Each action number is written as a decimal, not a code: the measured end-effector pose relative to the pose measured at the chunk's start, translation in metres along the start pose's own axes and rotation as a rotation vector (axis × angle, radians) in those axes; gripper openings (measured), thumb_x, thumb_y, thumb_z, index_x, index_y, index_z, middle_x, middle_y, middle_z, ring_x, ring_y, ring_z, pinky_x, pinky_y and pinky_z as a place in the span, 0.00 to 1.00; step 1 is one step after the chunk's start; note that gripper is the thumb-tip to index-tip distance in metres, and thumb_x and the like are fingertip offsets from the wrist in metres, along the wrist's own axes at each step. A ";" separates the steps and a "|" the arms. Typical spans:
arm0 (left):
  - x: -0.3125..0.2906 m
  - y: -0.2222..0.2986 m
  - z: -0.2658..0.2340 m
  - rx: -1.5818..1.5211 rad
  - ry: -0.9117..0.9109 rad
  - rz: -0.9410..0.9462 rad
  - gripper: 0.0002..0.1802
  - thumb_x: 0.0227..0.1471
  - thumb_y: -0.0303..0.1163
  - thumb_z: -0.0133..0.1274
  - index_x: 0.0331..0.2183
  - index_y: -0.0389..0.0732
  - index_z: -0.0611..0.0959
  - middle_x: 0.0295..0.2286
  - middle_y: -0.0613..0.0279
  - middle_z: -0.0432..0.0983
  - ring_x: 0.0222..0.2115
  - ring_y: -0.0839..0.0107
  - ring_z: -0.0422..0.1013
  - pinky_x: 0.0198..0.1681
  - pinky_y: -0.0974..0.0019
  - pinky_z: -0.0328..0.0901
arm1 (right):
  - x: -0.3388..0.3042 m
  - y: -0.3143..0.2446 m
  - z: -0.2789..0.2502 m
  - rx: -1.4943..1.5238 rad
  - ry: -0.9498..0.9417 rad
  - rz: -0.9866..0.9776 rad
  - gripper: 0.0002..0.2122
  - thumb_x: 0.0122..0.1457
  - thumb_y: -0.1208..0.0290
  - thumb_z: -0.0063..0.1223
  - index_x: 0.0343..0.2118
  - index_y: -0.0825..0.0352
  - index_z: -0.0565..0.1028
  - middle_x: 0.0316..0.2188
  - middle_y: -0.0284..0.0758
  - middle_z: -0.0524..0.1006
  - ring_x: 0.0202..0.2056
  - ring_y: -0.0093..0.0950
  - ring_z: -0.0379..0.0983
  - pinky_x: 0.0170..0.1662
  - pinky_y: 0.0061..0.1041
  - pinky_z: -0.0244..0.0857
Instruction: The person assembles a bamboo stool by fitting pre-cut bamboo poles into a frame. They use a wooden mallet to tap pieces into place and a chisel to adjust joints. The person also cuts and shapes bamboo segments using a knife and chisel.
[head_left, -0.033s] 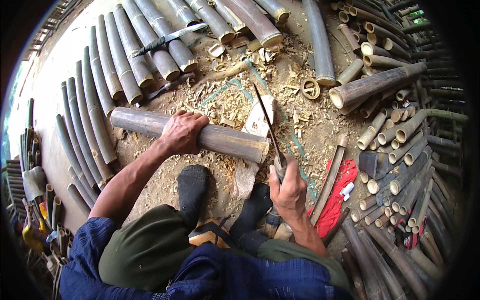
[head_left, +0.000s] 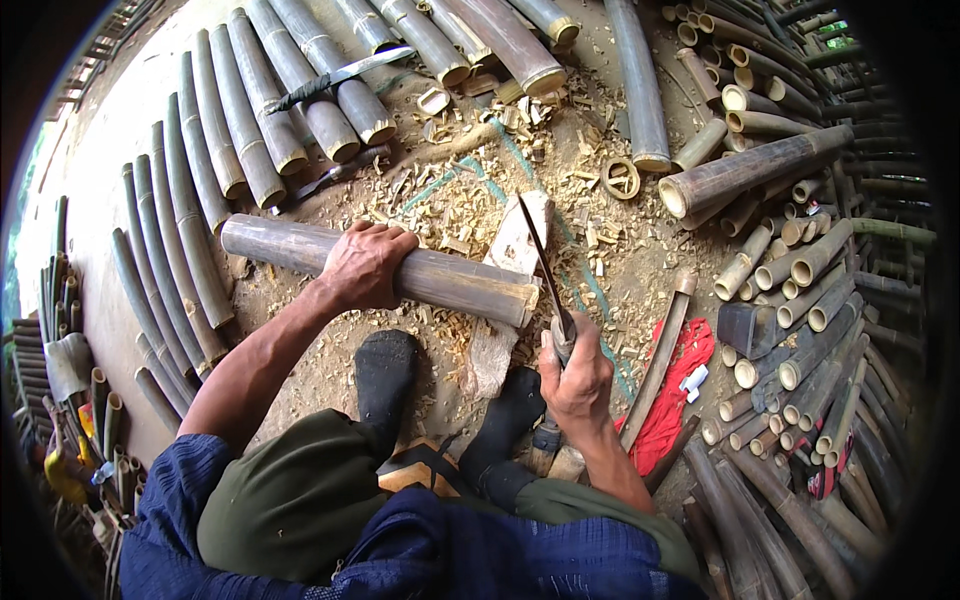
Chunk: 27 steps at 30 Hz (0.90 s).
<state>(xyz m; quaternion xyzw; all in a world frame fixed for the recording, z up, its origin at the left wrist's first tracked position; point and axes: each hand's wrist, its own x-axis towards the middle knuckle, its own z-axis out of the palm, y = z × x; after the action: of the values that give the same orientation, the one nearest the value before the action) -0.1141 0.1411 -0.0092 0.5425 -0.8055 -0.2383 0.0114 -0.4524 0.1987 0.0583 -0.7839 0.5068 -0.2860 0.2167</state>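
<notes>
The largest thing we handle is the bamboo tube (head_left: 460, 283), lying across the middle of our view, one end between nine and ten o'clock, the other just past centre toward three. We judge it stiff, fairly light for its bulk, smooth enough to roll, and liable to split lengthwise; its middle is our safest hold, clear of the pale cut end. Beneath that end, a wooden block (head_left: 522, 228) runs from one o'clock to six. The long knife (head_left: 540, 252) points between eleven and twelve; we cannot tell whether its blade touches the tube. Our left hand (head_left: 368, 262) clasps the tube from above; our right hand (head_left: 580, 383), at four o'clock, has its fingers wrapped round the knife's handle. Pale chips (head_left: 455, 215) lie scattered toward twelve.
</notes>
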 end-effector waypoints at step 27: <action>-0.002 0.006 0.007 0.038 0.206 0.038 0.31 0.32 0.31 0.68 0.44 0.43 0.79 0.37 0.58 0.79 0.42 0.56 0.77 0.53 0.51 0.67 | 0.001 0.039 0.023 -0.112 -0.248 0.270 0.14 0.62 0.76 0.60 0.45 0.72 0.66 0.31 0.49 0.79 0.28 0.45 0.82 0.27 0.44 0.75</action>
<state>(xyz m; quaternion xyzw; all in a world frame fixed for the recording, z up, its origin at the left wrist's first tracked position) -0.1206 0.1473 -0.0120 0.5489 -0.8145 -0.1657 0.0886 -0.4629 0.1832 0.0170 -0.7488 0.5918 -0.1268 0.2700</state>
